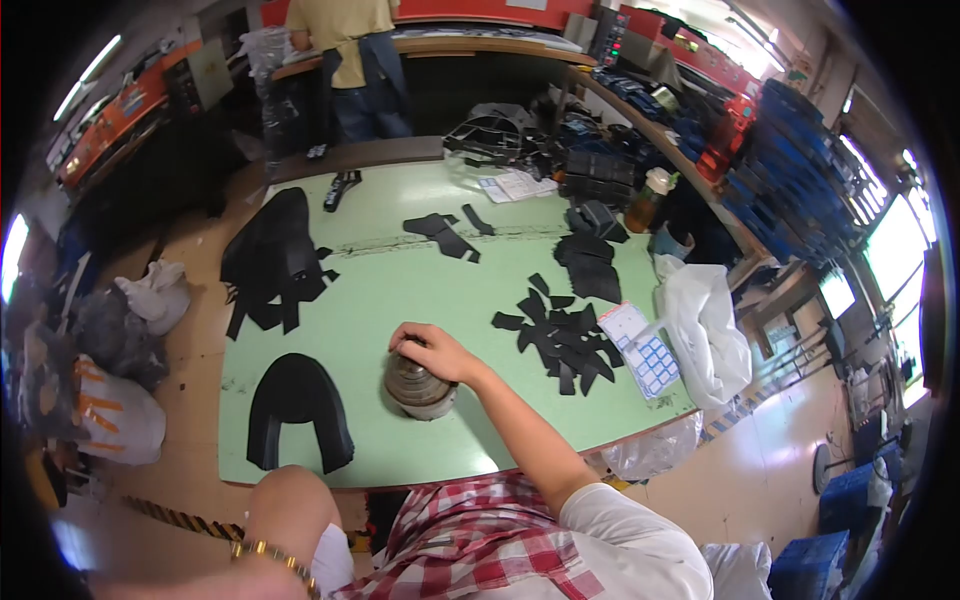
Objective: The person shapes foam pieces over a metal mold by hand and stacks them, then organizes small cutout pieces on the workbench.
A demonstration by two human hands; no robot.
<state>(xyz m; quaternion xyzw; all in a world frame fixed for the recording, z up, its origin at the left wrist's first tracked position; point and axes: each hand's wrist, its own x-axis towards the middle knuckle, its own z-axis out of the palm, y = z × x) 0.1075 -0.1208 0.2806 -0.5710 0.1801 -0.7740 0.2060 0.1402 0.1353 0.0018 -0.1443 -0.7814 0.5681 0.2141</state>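
My right hand (432,354) curls its fingers over the top of a round, ringed, brownish-grey pot (424,392) standing on the light green table. What its fingertips grip on top is partly hidden. My left hand (175,588) is a blur at the lower left edge, below a beaded bracelet, its fingers not readable. Left of the pot lies a black U-shaped piece (294,385). Behind that is a stack of larger black pieces (270,255). A loose heap of small black cut pieces (562,340) lies to the right of the pot.
A printed card (640,350) and a white plastic bag (698,335) lie along the table's right side. Black pieces (440,234), papers (518,186) and a bottle of amber liquid (648,203) sit farther back. Another person (350,60) stands at the far bench.
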